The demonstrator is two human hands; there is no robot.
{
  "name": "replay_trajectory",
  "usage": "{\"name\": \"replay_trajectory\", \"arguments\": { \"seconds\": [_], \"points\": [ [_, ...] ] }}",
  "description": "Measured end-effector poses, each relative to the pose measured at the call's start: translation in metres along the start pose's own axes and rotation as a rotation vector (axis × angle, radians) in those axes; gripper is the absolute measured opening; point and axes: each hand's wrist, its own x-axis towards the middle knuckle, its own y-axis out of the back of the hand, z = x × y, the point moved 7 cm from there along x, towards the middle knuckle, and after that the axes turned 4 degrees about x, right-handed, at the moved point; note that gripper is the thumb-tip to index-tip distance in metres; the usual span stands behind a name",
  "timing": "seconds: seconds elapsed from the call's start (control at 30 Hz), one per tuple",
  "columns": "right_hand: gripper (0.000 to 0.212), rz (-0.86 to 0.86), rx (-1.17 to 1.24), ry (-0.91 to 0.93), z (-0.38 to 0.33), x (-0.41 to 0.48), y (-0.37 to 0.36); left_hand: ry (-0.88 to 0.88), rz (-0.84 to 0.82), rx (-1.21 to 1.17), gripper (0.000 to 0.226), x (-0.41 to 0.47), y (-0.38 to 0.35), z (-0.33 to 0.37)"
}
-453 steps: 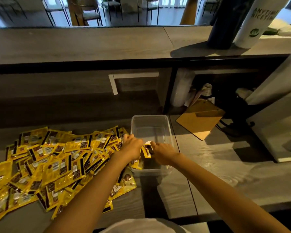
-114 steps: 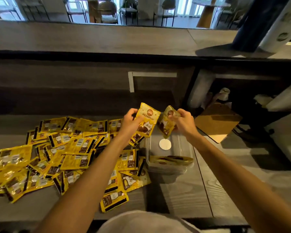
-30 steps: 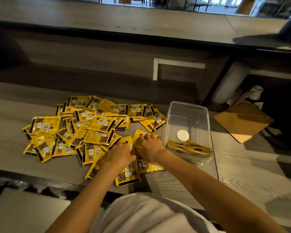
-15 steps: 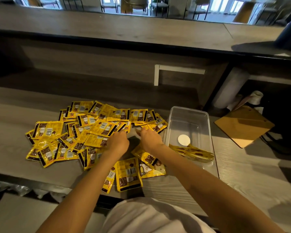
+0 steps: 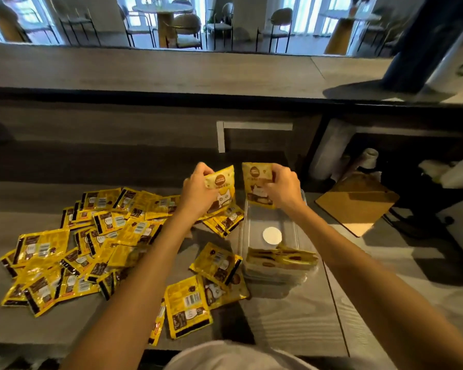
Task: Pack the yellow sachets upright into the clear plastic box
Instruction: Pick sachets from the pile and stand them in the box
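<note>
Head view, looking down at a clear plastic box (image 5: 254, 220) on the grey wood counter (image 5: 292, 316). Packed at its near end: a short row of yellow sachets (image 5: 281, 259), standing on edge. Farther in, bare floor with a round white sticker (image 5: 272, 235). Above the far end of the box, right hand (image 5: 284, 189) pinching one sachet (image 5: 255, 177) near its top, upright, lower edge over the box. Just beside it, left hand (image 5: 198, 192) curled round a second sachet (image 5: 222, 188), held up clear of the counter. Left of the box, a loose pile of sachets (image 5: 91, 241) lying flat, a few strays close to the box's left wall. To the right, a brown board (image 5: 357, 202). Behind, a raised ledge (image 5: 171, 73); beyond that, chairs and a round table (image 5: 162, 9) by bright windows.
</note>
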Motion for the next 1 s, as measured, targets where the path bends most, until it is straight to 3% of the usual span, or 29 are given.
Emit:
{"name": "replay_trajectory", "arguments": {
  "seconds": [0.1, 0.2, 0.33, 0.43, 0.57, 0.8, 0.9, 1.0],
  "points": [
    [0.024, 0.143, 0.01, -0.082, 0.035, -0.003, 0.03, -0.106, -0.077, -0.095, 0.022, 0.001, -0.03, 0.024],
    [0.015, 0.128, 0.038, -0.132, 0.062, -0.009, 0.041, -0.109, -0.186, -0.193, 0.019, -0.005, -0.064, 0.037],
    [0.017, 0.009, 0.101, -0.097, 0.079, -0.02, 0.042, -0.077, -0.379, -0.211, 0.018, -0.022, -0.106, 0.035],
    [0.033, -0.131, 0.033, -0.076, 0.088, -0.031, 0.034, -0.071, -0.454, -0.166, 0.013, -0.032, -0.119, 0.027],
    [0.011, -0.278, -0.071, -0.078, 0.098, -0.042, 0.02, -0.096, -0.49, -0.068, 0.005, -0.046, -0.124, 0.016],
    [0.014, -0.479, -0.206, -0.064, 0.102, -0.052, 0.008, -0.192, -0.555, 0.179, 0.01, -0.054, -0.129, -0.001],
    [0.026, -0.574, -0.263, -0.046, 0.102, -0.055, 0.007, -0.234, -0.596, 0.208, 0.008, -0.056, -0.126, 0.006],
    [0.014, -0.656, -0.295, -0.036, 0.1, -0.06, 0.006, -0.249, -0.627, 0.198, 0.006, -0.058, -0.127, 0.011]
  ]
}}
